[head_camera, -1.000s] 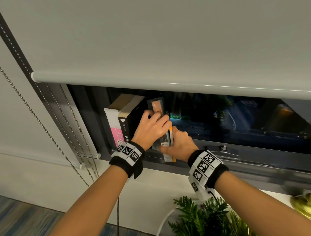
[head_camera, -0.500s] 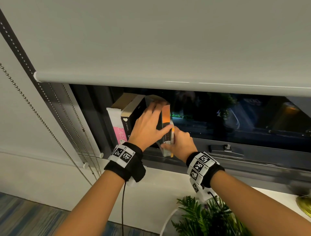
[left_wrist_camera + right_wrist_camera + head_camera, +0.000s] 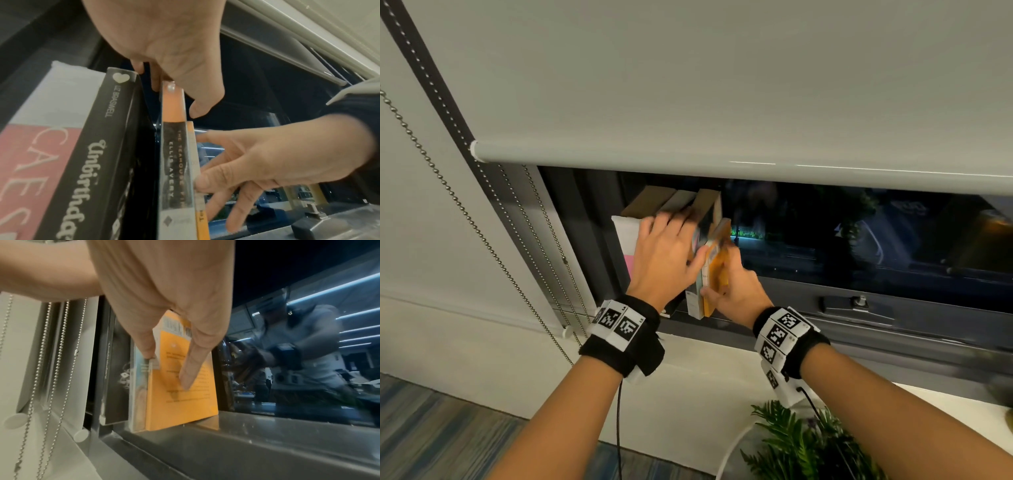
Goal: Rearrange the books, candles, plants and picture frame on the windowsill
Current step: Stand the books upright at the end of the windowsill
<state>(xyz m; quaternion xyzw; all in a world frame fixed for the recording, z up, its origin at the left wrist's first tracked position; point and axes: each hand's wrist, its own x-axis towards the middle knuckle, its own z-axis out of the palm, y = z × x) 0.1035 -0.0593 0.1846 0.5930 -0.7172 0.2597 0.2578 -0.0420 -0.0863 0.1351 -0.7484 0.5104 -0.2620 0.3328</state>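
Observation:
Several books stand in a row at the left end of the window ledge (image 3: 267,426): a white and pink one (image 3: 625,236), a black one (image 3: 98,146), a grey one with an orange-topped spine (image 3: 176,162), and a thin orange one (image 3: 180,402) at the right end. My left hand (image 3: 686,240) reaches over the tops. Its fingers go into the gap between the black and grey books, and its thumb is on the grey book's right side. My right hand (image 3: 722,274) holds the orange book, thumb on the spine edge and fingers flat on the cover.
A roller blind (image 3: 722,85) hangs low over the books, and its bead chains (image 3: 465,219) hang at the left. A window latch (image 3: 859,301) sits on the frame to the right. A green plant (image 3: 808,442) stands below my right wrist. A gold object (image 3: 1008,421) shows at the right edge.
The grey and orange books have been brought up beside the black book. My left hand has slid from the grey book's side to over the tops of the row.

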